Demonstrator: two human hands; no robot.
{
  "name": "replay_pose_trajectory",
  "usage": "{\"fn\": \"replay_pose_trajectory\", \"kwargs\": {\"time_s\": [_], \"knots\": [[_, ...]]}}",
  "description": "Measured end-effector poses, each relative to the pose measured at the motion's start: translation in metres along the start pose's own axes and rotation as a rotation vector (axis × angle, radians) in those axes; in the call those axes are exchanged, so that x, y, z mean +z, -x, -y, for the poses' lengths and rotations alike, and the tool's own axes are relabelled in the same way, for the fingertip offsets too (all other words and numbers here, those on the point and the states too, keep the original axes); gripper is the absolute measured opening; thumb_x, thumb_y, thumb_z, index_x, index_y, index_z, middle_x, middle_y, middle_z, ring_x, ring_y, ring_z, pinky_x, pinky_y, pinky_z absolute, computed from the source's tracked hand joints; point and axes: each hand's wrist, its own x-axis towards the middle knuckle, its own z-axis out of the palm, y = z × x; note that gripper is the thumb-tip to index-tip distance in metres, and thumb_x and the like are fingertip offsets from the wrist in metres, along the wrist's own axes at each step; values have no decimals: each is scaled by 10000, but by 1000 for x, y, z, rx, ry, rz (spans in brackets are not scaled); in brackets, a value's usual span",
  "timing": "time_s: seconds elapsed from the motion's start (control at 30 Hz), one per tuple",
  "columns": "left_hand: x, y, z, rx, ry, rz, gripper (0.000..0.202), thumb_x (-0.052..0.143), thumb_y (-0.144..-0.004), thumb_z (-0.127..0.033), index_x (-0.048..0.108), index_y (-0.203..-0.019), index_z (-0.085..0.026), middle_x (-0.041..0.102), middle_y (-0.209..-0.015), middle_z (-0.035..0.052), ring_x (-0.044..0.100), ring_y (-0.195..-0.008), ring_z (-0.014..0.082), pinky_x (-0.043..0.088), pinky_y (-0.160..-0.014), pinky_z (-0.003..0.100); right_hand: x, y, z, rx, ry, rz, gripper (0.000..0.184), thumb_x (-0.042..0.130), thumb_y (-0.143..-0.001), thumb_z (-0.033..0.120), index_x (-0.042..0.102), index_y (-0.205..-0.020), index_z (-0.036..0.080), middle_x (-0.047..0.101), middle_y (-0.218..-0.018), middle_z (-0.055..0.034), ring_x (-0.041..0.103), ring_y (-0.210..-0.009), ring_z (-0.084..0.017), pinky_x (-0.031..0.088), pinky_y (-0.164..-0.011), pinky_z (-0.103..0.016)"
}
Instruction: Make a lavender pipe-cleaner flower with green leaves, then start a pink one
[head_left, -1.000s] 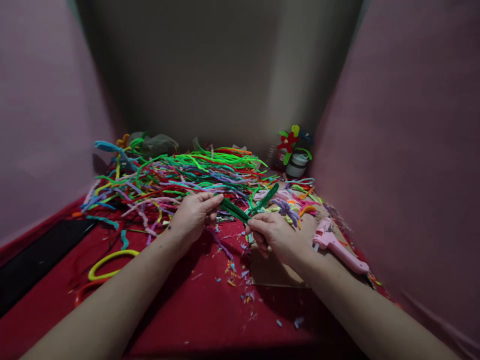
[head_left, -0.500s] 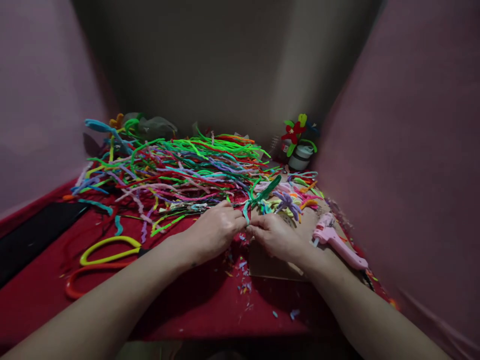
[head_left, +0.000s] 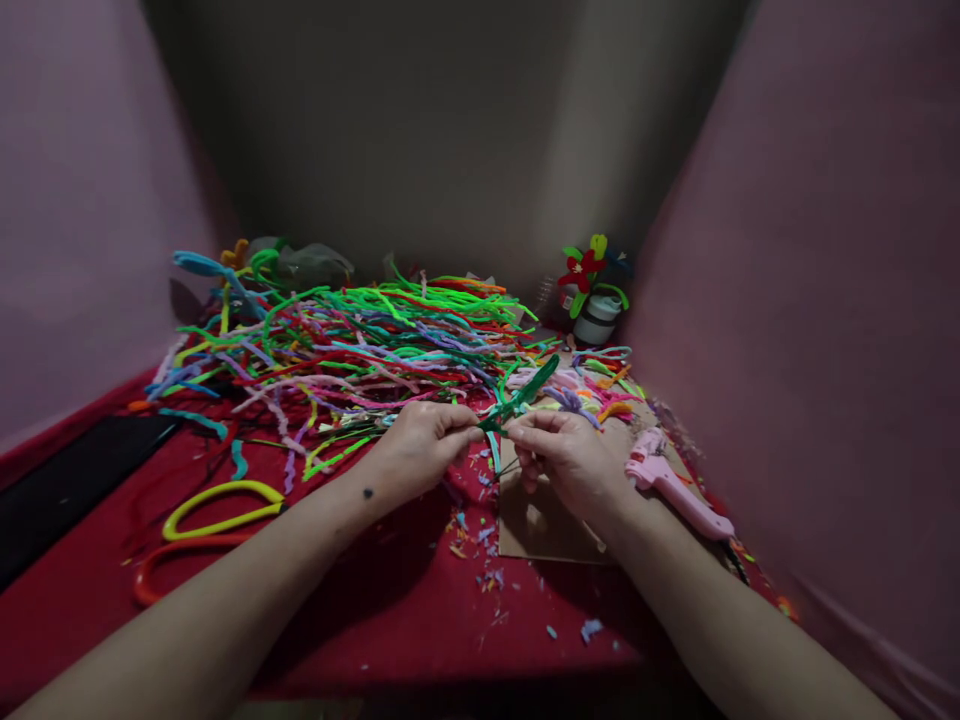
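Note:
My left hand (head_left: pixel 424 440) pinches the near left end of a dark green pipe cleaner piece (head_left: pixel 538 380), which looks bent into a leaf-like loop. Thumb and fingers of my right hand (head_left: pixel 564 455) close on the same piece just to the right. The loop points up and away, above both hands. A pale blue strand hangs between the hands; whether it is joined to the green piece I cannot tell. Under my right hand lies a sheet of cardboard (head_left: pixel 551 530).
A heap of colourful pipe cleaners (head_left: pixel 360 340) spreads across the back of the red cloth (head_left: pixel 420 620). Scissors (head_left: pixel 225 490) with yellow and red handles lie left, near a black flat object (head_left: pixel 82 470). A pink glue gun (head_left: pixel 679 490) rests right. Behind stands a jar (head_left: pixel 600 318) beside pipe-cleaner flowers (head_left: pixel 581 270).
Both hands have risen slightly and moved apart a little. My left hand has turned, and the fingers of both now pinch the green piece at its base.

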Motion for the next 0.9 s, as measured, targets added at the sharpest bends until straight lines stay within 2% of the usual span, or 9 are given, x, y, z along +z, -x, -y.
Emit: {"fn": "replay_pose_trajectory", "kwargs": {"time_s": [0.1, 0.2, 0.37, 0.47, 0.53, 0.6, 0.7, 0.8, 0.9], "knots": [[3, 0, 0, -72, 122, -7, 250, 538, -733, -232, 562, -492, -170, 488, -456, -32, 413, -455, 104, 298, -479, 213, 2, 1, -2, -38, 18, -43, 165, 639, -706, 301, 586, -672, 148, 524, -531, 35, 435, -395, -75, 383, -375, -212], [7, 1, 2, -122, 225, 5, 251, 545, -729, -242, 552, -488, -170, 505, -451, -27, 439, -444, 108, 317, -463, 210, 6, 4, -3, -135, 239, -113, 142, 630, -721, 290, 642, -736, 150, 567, -581, 10, 473, -472, -96, 396, -449, -226], [11, 1, 3, -124, 246, 15, 249, 539, -736, -243, 563, -499, -170, 510, -448, -28, 445, -440, 107, 325, -461, 209, 7, 10, -8, -540, 695, -178, 138, 548, -814, 233, 681, -801, 200, 650, -740, -39, 569, -689, -154, 429, -659, -272], [13, 2, 3, -105, 150, 27, 262, 516, -744, -231, 561, -493, -170, 489, -442, -26, 422, -438, 105, 308, -462, 213, 6, 14, -9, -735, 1043, -112, 224, 464, -866, 208, 678, -798, 201, 615, -713, -61, 537, -698, -166, 401, -666, -288], [15, 3, 3, -37, 18, 53, 259, 492, -744, -194, 572, -499, -169, 474, -454, -25, 398, -451, 103, 285, -471, 218, 6, 15, -5, -822, 1272, -55, 272, 421, -882, 193, 674, -784, 185, 599, -729, -79, 505, -723, -178, 378, -681, -310], [16, 4, 3, 66, -96, 85, 238, 480, -720, -136, 581, -507, -172, 480, -480, -21, 394, -477, 105, 279, -493, 223, 5, 15, 2, -863, 1361, -21, 274, 422, -877, 182, 669, -759, 179, 598, -764, -85, 484, -762, -189, 362, -710, -336], [15, 7, 0, 224, -154, 129, 214, 474, -666, -55, 591, -535, -179, 510, -523, -14, 424, -515, 113, 295, -526, 227, 1, 11, 13, -706, 1077, -6, 180, 526, -809, 182, 656, -684, 187, 597, -746, -57, 492, -762, -177, 373, -715, -329], [9, 11, -9, 330, -92, 78, 215, 469, -728, -72, 625, -628, -181, 550, -581, 0, 475, -553, 120, 331, -549, 221, -3, 5, 19, -252, 433, -3, 46, 629, -693, 203, 645, -657, 180, 561, -604, -5, 473, -566, -120, 377, -557, -267], [5, 14, -20, 296, 20, -88, 170, 498, -795, -167, 637, -698, -180, 576, -610, 6, 509, -568, 120, 365, -565, 213, 2, 0, 16, 109, -103, 67, 66, 641, -602, 207, 588, -588, 171, 459, -459, 46, 350, -397, -74, 283, -419, -229]]}}
